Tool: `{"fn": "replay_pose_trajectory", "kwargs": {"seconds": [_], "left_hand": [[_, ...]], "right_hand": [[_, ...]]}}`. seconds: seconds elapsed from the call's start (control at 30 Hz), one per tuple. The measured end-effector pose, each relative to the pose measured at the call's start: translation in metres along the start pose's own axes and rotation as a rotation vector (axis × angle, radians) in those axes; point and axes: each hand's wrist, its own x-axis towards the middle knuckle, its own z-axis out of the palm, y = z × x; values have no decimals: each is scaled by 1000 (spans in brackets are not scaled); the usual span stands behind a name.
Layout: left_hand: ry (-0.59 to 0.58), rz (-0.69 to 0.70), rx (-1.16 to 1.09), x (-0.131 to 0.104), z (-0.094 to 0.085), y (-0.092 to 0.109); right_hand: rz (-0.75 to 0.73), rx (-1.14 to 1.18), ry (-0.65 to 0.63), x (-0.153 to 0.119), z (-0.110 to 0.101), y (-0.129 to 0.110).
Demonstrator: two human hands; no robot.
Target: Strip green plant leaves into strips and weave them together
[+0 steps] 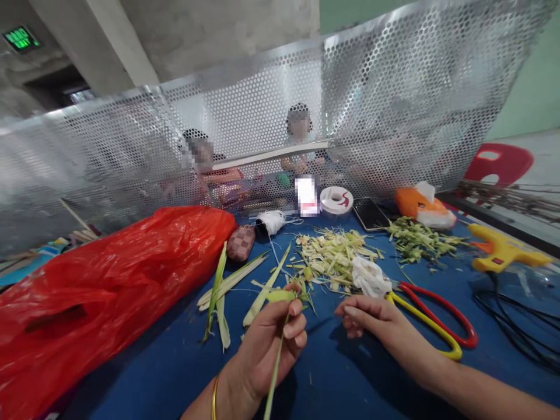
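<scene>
My left hand (pixel 272 344), with a gold bangle at the wrist, is closed around a thin green stem (pixel 275 373) with leafy bits at its top, between thumb and fingers. To its right, my right hand (pixel 371 318) hovers over the blue table (pixel 175 373) with fingers curled together; whether something small is between them is hidden. Long pale-green husk strips (pixel 266 289) lie beyond my left hand. Behind the hands spreads a heap of cut yellow-green pieces (pixel 335 254). White string (pixel 272 223) trails from a dark cup toward the strips.
A red plastic bag (pixel 122 268) covers the left side. Red-and-yellow-handled scissors (pixel 437 309), a yellow glue gun (pixel 503 251) with cable, and tissues (pixel 424 207) are at right. A phone (pixel 370 214) and tape roll (pixel 336 201) stand before a perforated screen (pixel 245 116); two people sit behind it.
</scene>
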Motion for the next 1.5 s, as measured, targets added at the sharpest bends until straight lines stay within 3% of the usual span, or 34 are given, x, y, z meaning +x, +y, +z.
{"fn": "replay_pose_trajectory", "kwargs": {"seconds": [0.2,0.37,0.53,0.87,1.03,1.5], "left_hand": [[174,88,222,-1,-11,-11],[100,110,491,5,-16,-26],[17,58,623,5,-15,-36],[-9,-27,737,4,-9,-41],[-22,-52,734,5,-12,-40],[116,-146,847,4,-4,-41]], "right_hand": [[4,-57,4,-2,1,-6],[-2,-92,13,-6,2,-6],[23,-70,28,-7,3,-6],[159,246,1,-11,11,-5],[210,305,50,-9,12,-10],[7,28,139,-16,17,-12]]}}
